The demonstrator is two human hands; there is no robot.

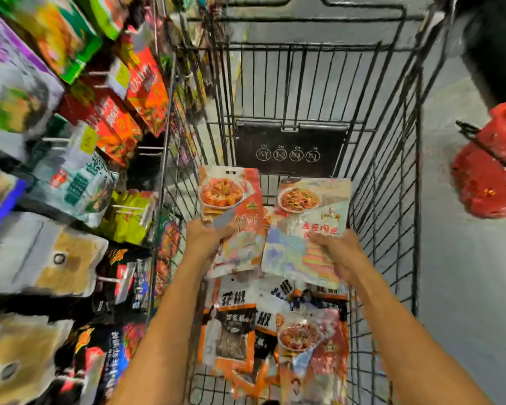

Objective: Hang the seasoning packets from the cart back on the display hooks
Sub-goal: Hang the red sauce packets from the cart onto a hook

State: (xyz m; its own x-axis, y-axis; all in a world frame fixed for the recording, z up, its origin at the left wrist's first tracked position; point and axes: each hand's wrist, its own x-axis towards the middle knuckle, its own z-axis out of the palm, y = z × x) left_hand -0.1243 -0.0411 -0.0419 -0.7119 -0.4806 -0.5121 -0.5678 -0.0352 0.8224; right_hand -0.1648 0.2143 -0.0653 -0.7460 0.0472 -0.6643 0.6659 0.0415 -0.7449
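Observation:
Over the wire cart (392, 176) I hold two seasoning packets upright. My left hand (208, 235) grips an orange-red packet (234, 200) that pictures a dish in a white bowl and has a hang slot at its top. My right hand (336, 249) grips a pale packet (313, 211) with a noodle picture and red lettering. Below my forearms, several more packets (275, 331) lie piled on the cart's floor, some orange and black, one red. Display hooks (56, 140) with hanging packets fill the rack on the left.
The rack on the left is crowded with colourful hanging bags, close against the cart's left wall. A red plastic shopping basket (491, 171) sits on the grey floor to the right. A dark object (497, 45) stands at the upper right.

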